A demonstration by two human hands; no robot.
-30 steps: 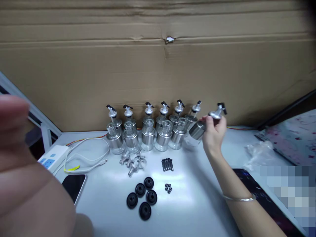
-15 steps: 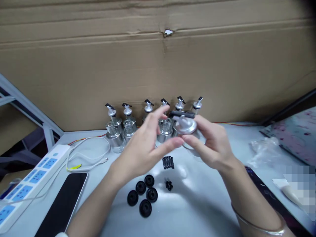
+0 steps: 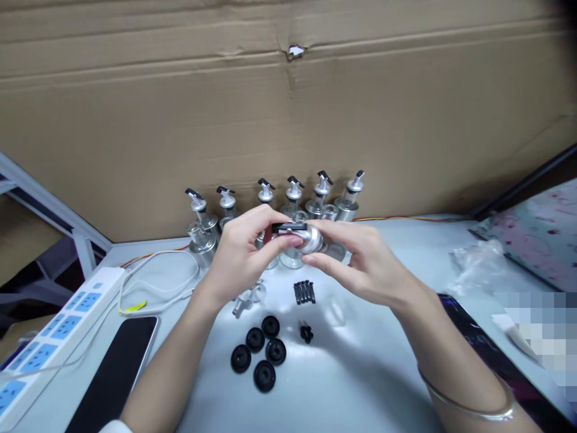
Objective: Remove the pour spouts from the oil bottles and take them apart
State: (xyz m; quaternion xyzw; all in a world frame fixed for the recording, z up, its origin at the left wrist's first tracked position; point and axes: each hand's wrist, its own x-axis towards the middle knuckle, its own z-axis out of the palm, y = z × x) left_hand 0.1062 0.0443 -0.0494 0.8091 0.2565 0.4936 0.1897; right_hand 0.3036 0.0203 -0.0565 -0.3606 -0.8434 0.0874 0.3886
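Observation:
A silver pour spout [image 3: 312, 239] with a black flip lever [image 3: 288, 228] is held between my hands, its lever end pointing left. My left hand [image 3: 246, 249] pinches the nozzle end with thumb and fingers. Around the silver base, my right hand [image 3: 356, 255] has its thumb in front and fingers behind. Whether a bottle hangs below the spout, I cannot tell. Behind my hands stand several glass bottles with metal sleeves; those at the back carry spouts, such as the far right bottle [image 3: 347, 204]. An open bottle [image 3: 202, 245] stands at the left front.
Several black round caps [image 3: 265, 376], a row of black levers [image 3: 305, 292] and small black parts [image 3: 306, 332] lie on the table. Silver spout pieces [image 3: 246, 300] sit near my left wrist. A phone [image 3: 115, 373], power strip [image 3: 58, 337] and plastic bag [image 3: 480, 270] lie around.
The spout has tipped from upright to lying leftward and moved left. My left hand has closed onto its nozzle end. Loose silver pieces on the table have come into view.

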